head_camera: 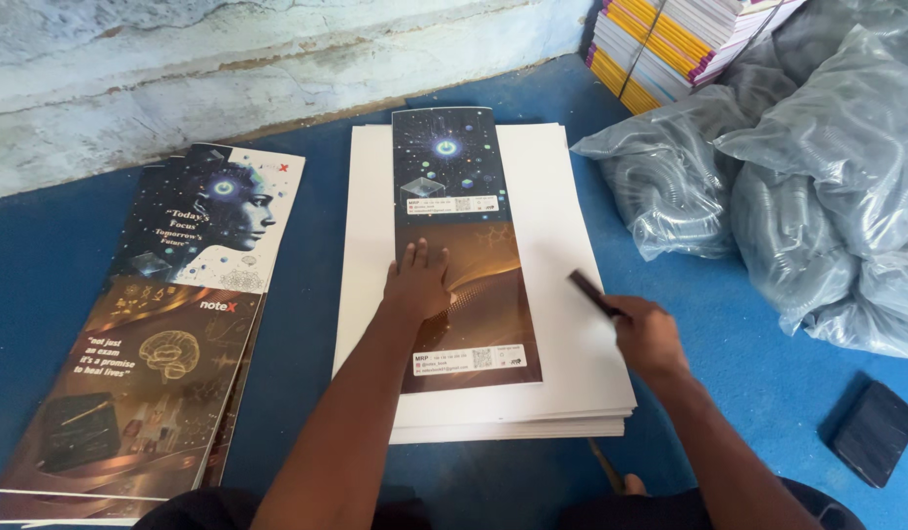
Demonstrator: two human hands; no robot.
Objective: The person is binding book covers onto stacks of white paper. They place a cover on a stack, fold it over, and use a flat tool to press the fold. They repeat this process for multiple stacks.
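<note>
My left hand (416, 280) lies flat, fingers spread, on a long printed cover strip (459, 206) with dark blue and brown artwork. The strip rests on top of a stack of white sheets (562, 294). My right hand (648, 334) hovers over the right part of the stack and grips a thin dark stick-like tool (591, 292) that points up and to the left. The tool's tip is close to the strip's right edge.
A pile of printed covers (169, 324) lies to the left on the blue floor (307, 294). Clear plastic bags of coils (788, 177) sit at right, stacked notebooks (670, 39) at top right, a dark phone (874, 432) at lower right. A pale wall (179, 69) runs behind.
</note>
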